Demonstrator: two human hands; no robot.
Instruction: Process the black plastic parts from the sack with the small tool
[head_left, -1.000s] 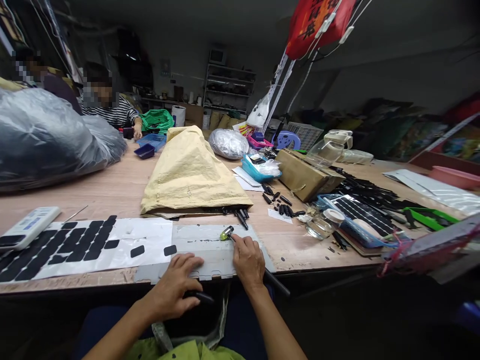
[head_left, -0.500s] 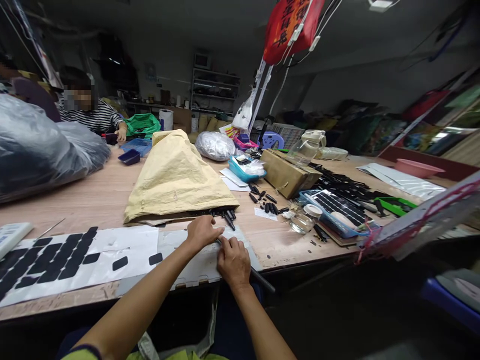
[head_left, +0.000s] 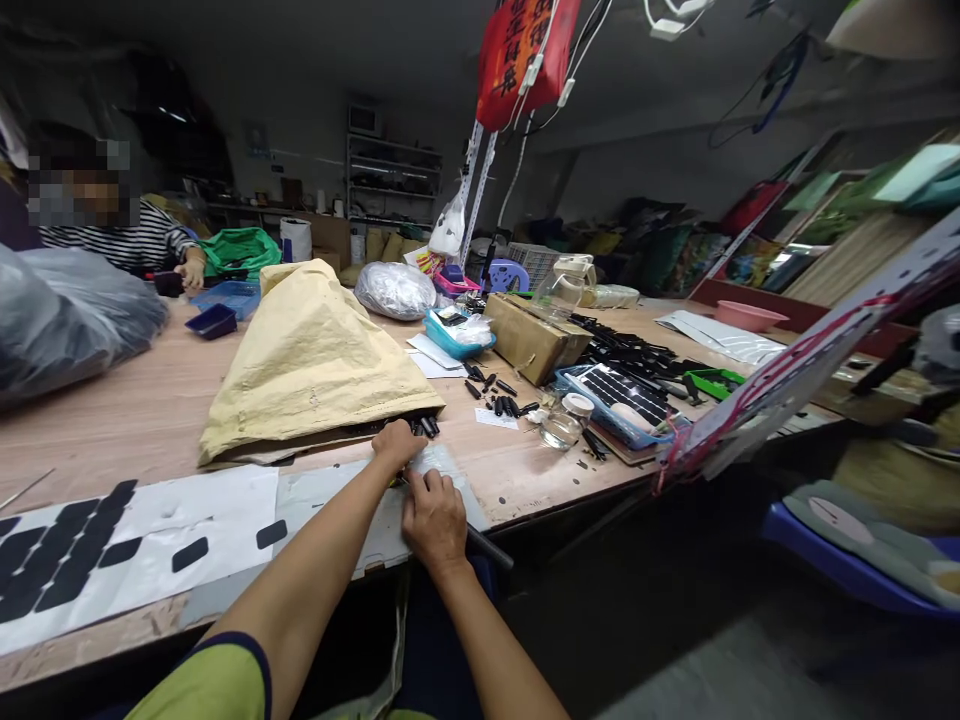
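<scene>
My left hand (head_left: pixel 397 445) is stretched forward to the mouth of a yellow woven sack (head_left: pixel 315 365), where small black parts (head_left: pixel 427 425) spill out. Its fingers are curled; what they hold is hidden. Just behind it, my right hand (head_left: pixel 433 515) is closed round a small hammer, whose black handle (head_left: pixel 487 548) sticks out towards the table edge. The hammer's head is hidden by my hands. Both hands rest over a grey plate (head_left: pixel 450 470) on the wooden table (head_left: pixel 150 410).
A white sheet with black pads (head_left: pixel 150 530) lies at the left. Loose black parts (head_left: pixel 499 400), a glass jar (head_left: pixel 566 420), a cardboard box (head_left: pixel 536 345) and a blue tray with a solar panel (head_left: pixel 622 400) crowd the right. A person in a striped top (head_left: pixel 142 240) sits far left.
My left hand left the near table edge and reached forward to the sack's mouth. The right hand stayed on the hammer. The view has swung to the right.
</scene>
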